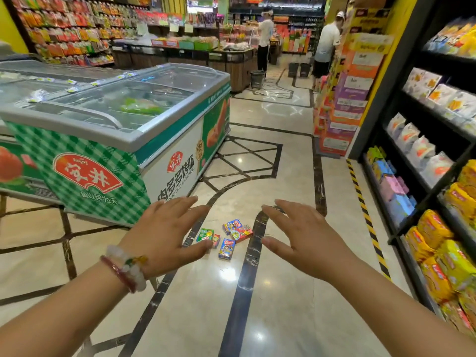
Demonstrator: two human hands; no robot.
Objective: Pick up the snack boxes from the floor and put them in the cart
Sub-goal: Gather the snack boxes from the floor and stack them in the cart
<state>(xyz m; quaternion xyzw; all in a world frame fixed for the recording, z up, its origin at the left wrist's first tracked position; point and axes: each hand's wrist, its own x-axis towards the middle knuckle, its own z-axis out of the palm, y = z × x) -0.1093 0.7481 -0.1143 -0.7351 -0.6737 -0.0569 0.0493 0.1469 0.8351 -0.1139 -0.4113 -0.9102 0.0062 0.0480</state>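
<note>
Bright store light, floor (pixel 257 292) glare, warped edges.

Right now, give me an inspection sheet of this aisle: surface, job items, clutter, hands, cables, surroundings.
Surface: glossy tiled floor with dark inlay lines.
Job's things: snack boxes lie in a loose cluster on the floor, a green box leftmost; cart not in view.
Clutter: nothing seen near the boxes.
Hands: left hand and right hand open, fingers spread, holding nothing.
Cables: nothing seen.
Surroundings: chest freezer on the left, snack shelves on the right, two people down the aisle.
</note>
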